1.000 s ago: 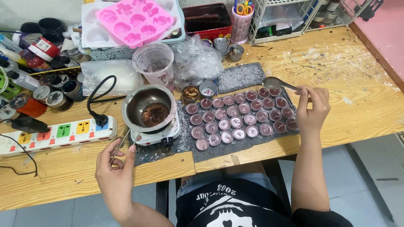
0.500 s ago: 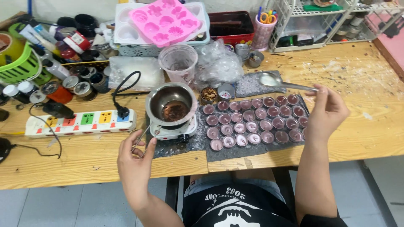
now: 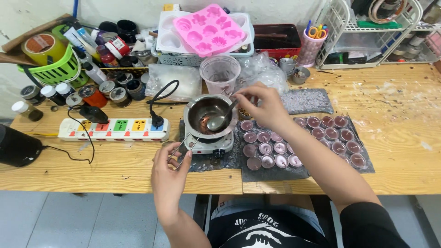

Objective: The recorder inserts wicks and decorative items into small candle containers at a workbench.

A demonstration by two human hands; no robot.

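Observation:
A small steel melting pot (image 3: 207, 115) sits on a white electric hot plate (image 3: 209, 143) at the table's middle, with dark reddish melt inside. My right hand (image 3: 262, 106) holds a metal spoon (image 3: 219, 120) whose bowl dips into the pot. My left hand (image 3: 169, 171) grips the pot's wire handle (image 3: 183, 151) at the front left of the hot plate. To the right, several small round cups (image 3: 294, 142) filled with pinkish wax stand in rows on a grey mat (image 3: 275, 169).
A white power strip (image 3: 112, 129) with a black plug lies left of the pot. A clear plastic cup (image 3: 220, 73), pink mould tray (image 3: 209, 28), jars, green basket (image 3: 55, 69), scissors cup and wire rack (image 3: 367, 32) crowd the back. A black cylinder (image 3: 18, 146) stands far left.
My right hand swung left from the far end of the cup rows, bringing the spoon into the pot. My left hand stayed at the pot's handle. The view shifted.

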